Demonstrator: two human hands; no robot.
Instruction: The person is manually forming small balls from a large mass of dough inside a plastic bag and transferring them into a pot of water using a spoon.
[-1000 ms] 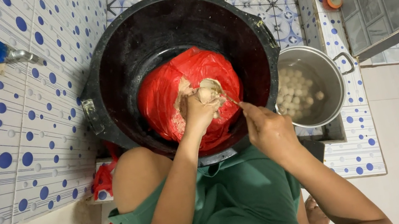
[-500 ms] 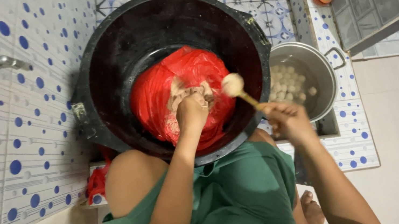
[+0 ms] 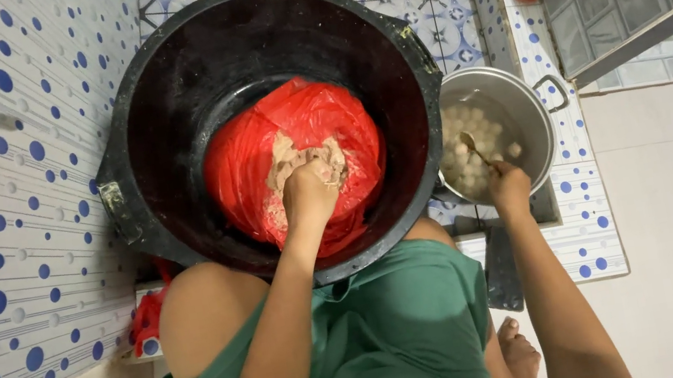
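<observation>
**Glossy plastic, dull metal, wet paste**

Big black tub (image 3: pixel 161 137): smooth, scuffed plastic. Red bag (image 3: pixel 243 155) inside: thin, crinkled, shiny plastic. Beige paste (image 3: pixel 286 153): soft, moist, lumpy. Pot (image 3: pixel 520 106) at right: brushed, dull-gleaming metal. Wall tiles (image 3: pixel 4 238) at left: glazed, glossy ceramic.

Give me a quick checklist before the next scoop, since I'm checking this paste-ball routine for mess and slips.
1. Left hand buried in the beige paste on the red plastic bag: ok.
2. Right hand has a grip on the metal spoon, its bowl over the round steel pot: ok.
3. Pale balls lie inside the pot, none on the tiles: ok.
4. Red bag sits wholly within the large black basin: ok.
5. Pot stands level on the dotted tile ledge: ok.
6. Liquid in the pot: cannot tell.
</observation>
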